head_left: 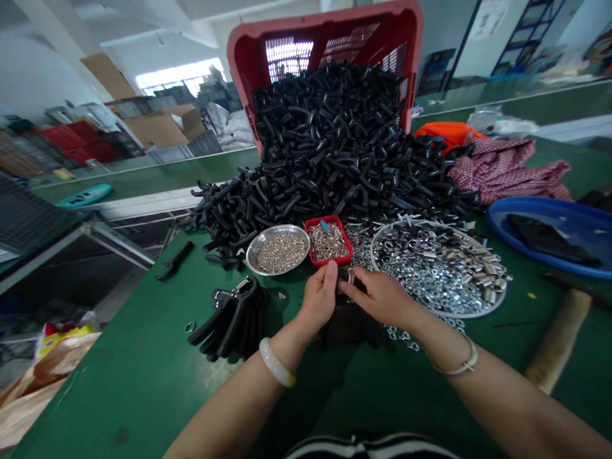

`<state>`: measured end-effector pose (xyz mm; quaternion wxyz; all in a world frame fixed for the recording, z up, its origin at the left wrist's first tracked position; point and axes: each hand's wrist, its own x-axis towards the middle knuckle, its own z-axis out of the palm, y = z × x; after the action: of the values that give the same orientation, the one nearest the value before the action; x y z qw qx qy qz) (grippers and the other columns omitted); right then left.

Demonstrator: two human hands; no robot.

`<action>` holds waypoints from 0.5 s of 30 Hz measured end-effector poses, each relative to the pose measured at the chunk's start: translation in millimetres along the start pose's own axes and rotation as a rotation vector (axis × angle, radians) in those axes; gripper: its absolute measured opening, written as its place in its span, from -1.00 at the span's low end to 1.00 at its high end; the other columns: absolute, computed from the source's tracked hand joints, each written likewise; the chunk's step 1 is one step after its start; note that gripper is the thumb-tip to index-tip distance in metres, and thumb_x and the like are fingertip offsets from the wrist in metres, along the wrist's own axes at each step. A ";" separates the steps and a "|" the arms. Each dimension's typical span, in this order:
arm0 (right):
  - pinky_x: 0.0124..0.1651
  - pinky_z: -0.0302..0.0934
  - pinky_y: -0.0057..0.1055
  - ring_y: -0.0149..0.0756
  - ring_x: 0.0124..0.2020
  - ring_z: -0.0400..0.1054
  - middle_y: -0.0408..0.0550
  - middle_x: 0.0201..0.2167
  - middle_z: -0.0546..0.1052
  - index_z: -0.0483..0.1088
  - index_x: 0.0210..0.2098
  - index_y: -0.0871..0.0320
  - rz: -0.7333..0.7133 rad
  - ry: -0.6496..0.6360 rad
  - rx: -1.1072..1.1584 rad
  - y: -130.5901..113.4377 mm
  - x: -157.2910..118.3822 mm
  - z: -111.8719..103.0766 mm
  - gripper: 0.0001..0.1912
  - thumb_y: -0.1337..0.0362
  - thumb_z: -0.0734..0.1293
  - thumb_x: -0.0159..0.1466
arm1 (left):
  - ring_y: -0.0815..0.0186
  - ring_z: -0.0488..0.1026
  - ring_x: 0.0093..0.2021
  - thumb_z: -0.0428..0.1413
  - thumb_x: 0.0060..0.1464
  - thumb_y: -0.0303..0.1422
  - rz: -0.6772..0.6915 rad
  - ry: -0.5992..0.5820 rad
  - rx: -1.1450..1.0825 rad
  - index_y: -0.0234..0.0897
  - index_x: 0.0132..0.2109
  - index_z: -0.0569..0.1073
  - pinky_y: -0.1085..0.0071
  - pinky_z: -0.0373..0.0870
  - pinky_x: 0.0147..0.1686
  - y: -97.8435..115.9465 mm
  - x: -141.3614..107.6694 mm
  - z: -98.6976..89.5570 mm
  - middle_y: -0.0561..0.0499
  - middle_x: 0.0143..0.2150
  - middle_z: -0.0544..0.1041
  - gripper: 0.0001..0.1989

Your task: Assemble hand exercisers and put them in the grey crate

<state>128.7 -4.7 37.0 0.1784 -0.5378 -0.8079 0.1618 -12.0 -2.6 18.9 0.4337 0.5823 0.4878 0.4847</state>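
My right hand [385, 296] pinches a small metal coil spring [351, 275] between thumb and fingers. Beside it, my left hand [319, 294] is closed with its thumb raised, gripping a dark plastic part [342, 274] that is mostly hidden by the fingers. Both hands are close together above a black block [348, 324] on the green table. Just beyond them are a red square tray [350, 252] of small metal pieces and a silver bowl [249, 260] of tiny metal parts. To the left lies a cluster of black levers [234, 319] with springs and metal fittings on them.
A red crate [325, 22] tipped behind spills a heap of black plastic levers [329, 146]. At right are a round tray [502, 299] of nuts and sleeves, a blue tray [497, 220], a wooden-handled hammer [561, 338] and a checked cloth [511, 169]. One lever [174, 261] lies alone at left.
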 end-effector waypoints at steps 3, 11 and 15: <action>-0.49 -0.08 -0.45 -0.37 -0.52 0.24 -0.07 -0.52 0.41 0.24 -0.46 0.15 0.031 -0.031 0.017 -2.7 -0.7 -1.2 -0.60 0.00 0.04 0.28 | 0.35 0.30 -0.44 -0.18 0.10 0.01 -0.018 0.013 -0.010 -0.33 -0.45 0.36 0.41 0.25 -0.38 1.0 0.1 0.7 0.02 -0.51 0.38 -0.49; -0.41 -0.02 -0.43 -0.30 -0.42 0.31 0.01 -0.43 0.44 0.23 -0.34 0.20 -0.004 -0.079 -0.049 -11.5 -8.7 1.1 -0.70 0.13 0.02 0.31 | 0.38 0.27 -0.48 -0.15 0.12 -0.06 0.002 -0.030 0.006 -0.34 -0.46 0.36 0.44 0.22 -0.42 1.5 1.2 -4.1 0.04 -0.53 0.37 -0.54; -0.36 0.02 -0.42 -0.27 -0.38 0.33 0.06 -0.39 0.45 0.23 -0.29 0.23 -0.093 -0.113 -0.026 -12.7 -10.2 1.4 -0.75 0.20 0.05 0.30 | 0.41 0.21 -0.52 -0.16 0.12 -0.09 0.027 -0.024 0.060 -0.30 -0.53 0.27 0.47 0.16 -0.48 2.0 -3.6 -6.0 0.08 -0.58 0.28 -0.57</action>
<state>121.5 -19.0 40.4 0.1329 -0.4919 -0.8429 0.1731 -17.8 -6.2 21.3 0.4151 0.6075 0.4890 0.4685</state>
